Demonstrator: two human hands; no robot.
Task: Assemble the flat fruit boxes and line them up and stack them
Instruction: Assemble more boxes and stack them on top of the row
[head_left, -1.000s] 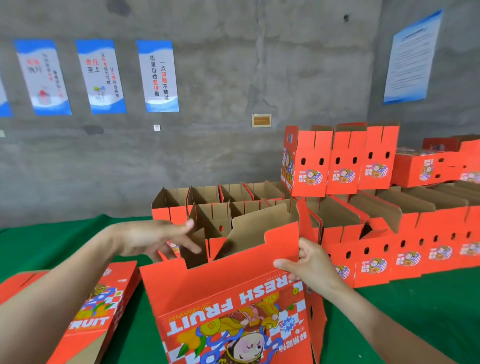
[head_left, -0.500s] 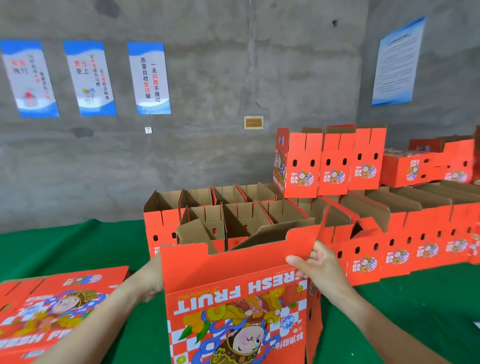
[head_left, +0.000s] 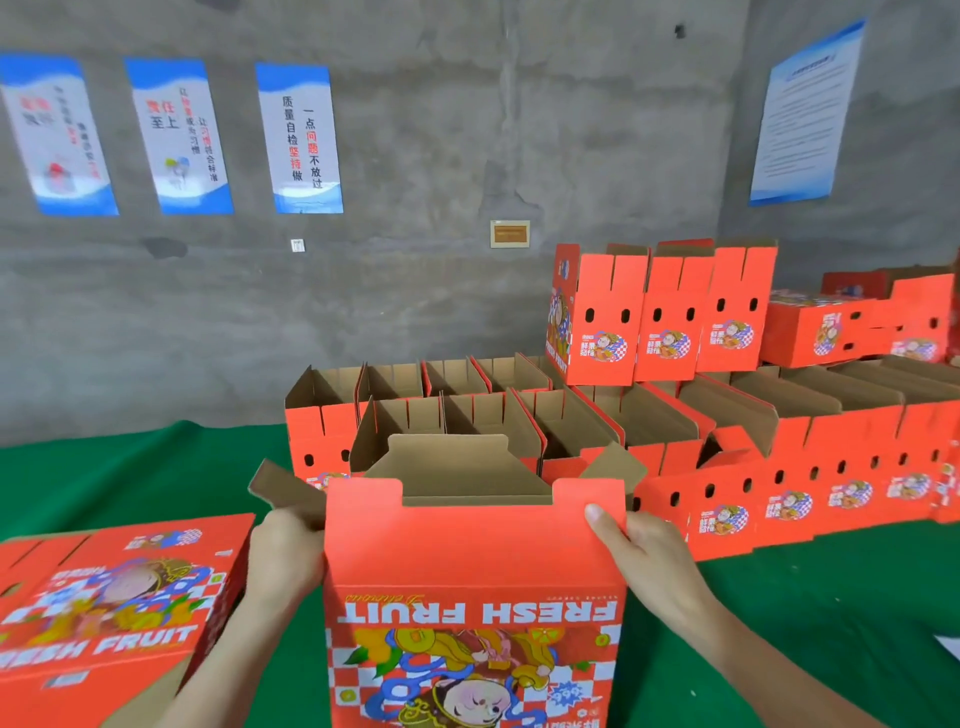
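- A person's left hand (head_left: 284, 556) grips the left edge of a red printed cardboard fruit box (head_left: 467, 551). Its fingers curl out of sight behind the panel, just below a brown side flap that juts outward.
- The right hand (head_left: 647, 558) pinches the box's right edge, thumb flat on the red front and the other fingers tucked behind.
- The box stands upright and opened out at the near centre of the green-covered table (head_left: 831, 597), top flaps open, its "FRESH FRUIT" lettering upside down to the camera.
- A flat red box (head_left: 114, 597) lies printed face up just to its left.
- Behind, rows of assembled open-topped red boxes (head_left: 779, 467) stand side by side. Three more upright boxes (head_left: 665, 317) are stacked on them at the right, before a grey concrete wall (head_left: 441, 156) hung with blue-and-white posters (head_left: 301, 135).
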